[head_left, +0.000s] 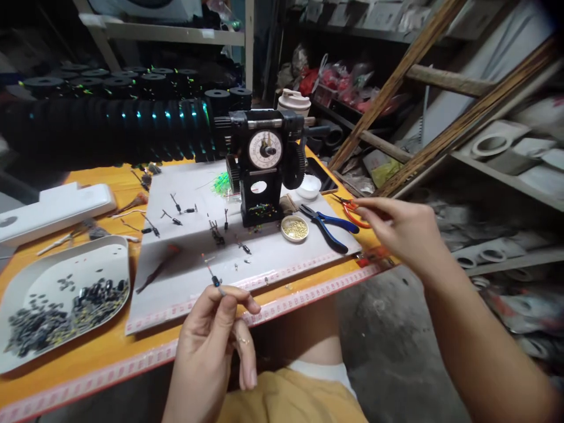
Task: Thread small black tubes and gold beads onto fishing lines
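Low over the front of the white board (176, 267), my left hand (215, 335) pinches a small black bead-like piece (215, 281) between thumb and forefinger. A thin stem with an orange tip stands up from this piece. At the board's right end, my right hand (403, 229) has its fingers closed on orange-handled scissors (358, 216), whose dark tips point left. Blue-handled pliers (328, 226) lie open just left of them. Beside the pliers is a small round dish (295, 229) of gold-coloured bits. Several similar black stemmed pieces (177, 221) are scattered on the board.
A black winding device with a dial (265, 149) stands at the back of the board, in front of many black spools (110, 132). Left, a white tray (126, 249) holds small dark parts. A pink measuring tape (88, 379) runs along the table's front edge. Right leans a wooden ladder (449, 79).
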The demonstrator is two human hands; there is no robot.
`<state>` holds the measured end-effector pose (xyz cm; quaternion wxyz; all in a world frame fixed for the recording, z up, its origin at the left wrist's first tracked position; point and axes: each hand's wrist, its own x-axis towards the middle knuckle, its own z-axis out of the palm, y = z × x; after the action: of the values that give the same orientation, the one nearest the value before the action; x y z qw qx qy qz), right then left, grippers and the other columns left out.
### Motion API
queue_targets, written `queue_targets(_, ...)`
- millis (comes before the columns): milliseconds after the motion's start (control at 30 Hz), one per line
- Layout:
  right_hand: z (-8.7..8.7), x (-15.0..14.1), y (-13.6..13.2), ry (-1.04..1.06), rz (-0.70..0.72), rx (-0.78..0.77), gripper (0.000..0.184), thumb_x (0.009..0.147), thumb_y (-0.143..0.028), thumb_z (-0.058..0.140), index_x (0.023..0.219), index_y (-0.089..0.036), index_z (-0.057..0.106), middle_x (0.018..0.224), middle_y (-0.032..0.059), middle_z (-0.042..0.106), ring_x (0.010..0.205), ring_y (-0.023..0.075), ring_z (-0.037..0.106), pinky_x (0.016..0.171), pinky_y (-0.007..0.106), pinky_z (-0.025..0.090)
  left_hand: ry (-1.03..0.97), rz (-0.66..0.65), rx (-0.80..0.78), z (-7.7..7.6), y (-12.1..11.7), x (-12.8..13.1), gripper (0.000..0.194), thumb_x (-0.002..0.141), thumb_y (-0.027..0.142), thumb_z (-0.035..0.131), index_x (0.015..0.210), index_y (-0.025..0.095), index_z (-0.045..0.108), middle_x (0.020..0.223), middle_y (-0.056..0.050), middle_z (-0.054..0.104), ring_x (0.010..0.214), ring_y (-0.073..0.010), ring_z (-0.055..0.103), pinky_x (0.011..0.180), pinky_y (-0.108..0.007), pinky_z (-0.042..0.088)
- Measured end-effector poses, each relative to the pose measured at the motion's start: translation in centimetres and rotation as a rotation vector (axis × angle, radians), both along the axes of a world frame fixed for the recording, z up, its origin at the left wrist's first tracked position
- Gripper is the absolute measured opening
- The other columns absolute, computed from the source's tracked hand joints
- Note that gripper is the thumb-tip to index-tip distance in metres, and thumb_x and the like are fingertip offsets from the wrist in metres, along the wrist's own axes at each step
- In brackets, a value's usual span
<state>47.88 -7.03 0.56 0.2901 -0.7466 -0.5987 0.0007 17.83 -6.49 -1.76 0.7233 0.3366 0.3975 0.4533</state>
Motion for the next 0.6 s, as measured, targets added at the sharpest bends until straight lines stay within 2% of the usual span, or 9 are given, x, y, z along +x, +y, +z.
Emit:
queue_targets(67, -0.6, 3.5, 1.8, -0.04, -0.058, -0.03, 0.023, 0.089, -0.03, 0.065, 0.099, -0.014, 0.077, 0.086, 0.0131, 0.077, 0.083, 0.0279, 0.072, 0.077, 0.04, 0.051, 0.001, -0.001, -0.014, 0.1, -0.2, 0.0, 0.024, 0.088, 0.041, 0.072, 0.086, 0.018, 0.068, 0.083, 0.004, 0.07, 0.027, 0.0011, 0.053, 0.029, -0.006, 0.036)
queue_targets(133, -1.2, 5.4, 2.6, -0.054, -0.088, -0.042, 0.021, 0.081, -0.027, 0.072, 0.095, -0.012, 0.077, 0.08, 0.0136, 0.076, 0.078, 0.0294, 0.071, 0.075, 0.042, 0.051, -0.006, -0.01, -0.018, 0.1, -0.3, 0.0, 0.025, 0.089, 0.041, 0.072, 0.087, 0.017, 0.068, 0.085, 0.003, 0.072, 0.027, 0.0007, 0.053, 0.028, -0.006, 0.036)
queue_targets(200, -1.4, 5.5, 2.1, -0.053, -0.109, -0.012, 0.026, 0.081, -0.028, 0.072, 0.102, -0.013, 0.076, 0.082, 0.0141, 0.074, 0.079, 0.0306, 0.07, 0.077, 0.045, 0.051, -0.016, -0.027, -0.029, 0.1, -0.4, 0.0, 0.025, 0.09, 0.042, 0.07, 0.087, 0.017, 0.067, 0.088, 0.0, 0.074, 0.027, 0.0002, 0.053, 0.028, -0.006, 0.035)
queue_targets(300, -1.0, 2.8, -0.6, 0.001, -0.08, 0.077, 0.051, 0.086, -0.034, 0.066, 0.135, -0.02, 0.059, 0.099, 0.015, 0.073, 0.083, 0.0297, 0.07, 0.08, 0.046, 0.054, -0.028, -0.044, -0.04, 0.0, -0.5, -0.1, 0.025, 0.091, 0.04, 0.068, 0.087, 0.016, 0.065, 0.092, -0.002, 0.075, 0.027, -0.0004, 0.054, 0.028, -0.006, 0.035)
queue_targets(367, -0.5, -0.6, -2.9, 0.114, 0.105, 0.023, 0.054, 0.09, -0.035, 0.063, 0.142, -0.03, 0.052, 0.098, 0.0089, 0.074, 0.075, 0.0233, 0.071, 0.069, 0.036, 0.059, -0.027, -0.047, -0.031, -0.1, -0.5, -0.1, 0.024, 0.093, 0.038, 0.066, 0.087, 0.016, 0.064, 0.096, -0.003, 0.076, 0.028, -0.0008, 0.055, 0.028, -0.006, 0.037)
queue_targets(433, -0.2, -4.4, -4.8, 0.301, 0.452, -0.084, 0.05, 0.087, -0.022, 0.066, 0.135, -0.036, 0.061, 0.097, 0.0058, 0.074, 0.074, 0.0207, 0.071, 0.062, 0.03, 0.059, -0.018, -0.056, -0.01, -0.2, -0.5, -0.2, 0.023, 0.093, 0.038, 0.065, 0.089, 0.016, 0.064, 0.098, -0.005, 0.076, 0.029, -0.0024, 0.057, 0.029, -0.009, 0.04)
queue_targets(500, -0.2, -7.8, -6.0, 0.364, 0.725, -0.275, 0.067, 0.076, -0.016, 0.078, 0.137, -0.037, 0.06, 0.102, 0.0049, 0.073, 0.082, 0.0208, 0.073, 0.065, 0.025, 0.06, 0.001, -0.076, 0.019, -0.5, -0.6, -0.4, 0.024, 0.092, 0.041, 0.066, 0.089, 0.018, 0.064, 0.094, -0.004, 0.076, 0.03, -0.0052, 0.059, 0.028, -0.012, 0.043)
queue_targets(533, -0.3, -9.2, -6.4, 0.381, 0.776, -0.358, 0.068, 0.074, -0.016, 0.081, 0.136, -0.036, 0.061, 0.104, 0.0053, 0.072, 0.085, 0.0205, 0.073, 0.068, 0.023, 0.061, 0.017, -0.083, 0.034, -0.5, -0.7, -0.5, 0.024, 0.092, 0.042, 0.066, 0.09, 0.018, 0.064, 0.085, -0.002, 0.076, 0.03, -0.0067, 0.059, 0.029, -0.013, 0.044)
queue_targets(600, -0.4, -11.1, -6.6, 0.398, 0.802, -0.455, 0.058, 0.078, -0.017, 0.079, 0.132, -0.033, 0.064, 0.097, 0.0041, 0.071, 0.08, 0.0172, 0.072, 0.069, 0.02, 0.06, 0.077, -0.073, 0.05, -0.6, -0.9, -0.7, 0.026, 0.091, 0.045, 0.067, 0.089, 0.019, 0.066, 0.061, 0.002, 0.07, 0.03, -0.009, 0.059, 0.03, -0.013, 0.044)
